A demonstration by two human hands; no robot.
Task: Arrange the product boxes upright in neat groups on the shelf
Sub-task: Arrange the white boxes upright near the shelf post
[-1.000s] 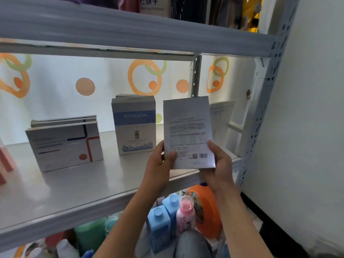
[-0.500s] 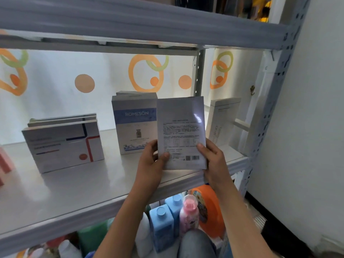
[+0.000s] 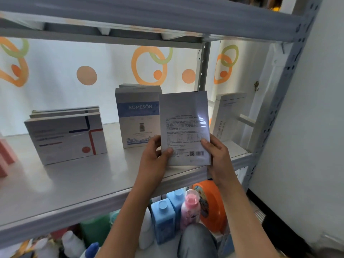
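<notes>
Head view: I've got the flat box (image 3: 184, 127) upright, long axis vertical, above the shelf (image 3: 74, 183) front edge; left hand (image 3: 154, 157) and right hand (image 3: 216, 155) closed on its lower corners; ROMESÔN box (image 3: 137, 116) just behind-left, left hand nearer.

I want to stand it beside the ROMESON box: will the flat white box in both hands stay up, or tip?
The flat white box looks thin for its height, so it probably tips easily. It likely is stiff, staying flat between the left hand and right hand. Its glare suggests a slick face.
</notes>
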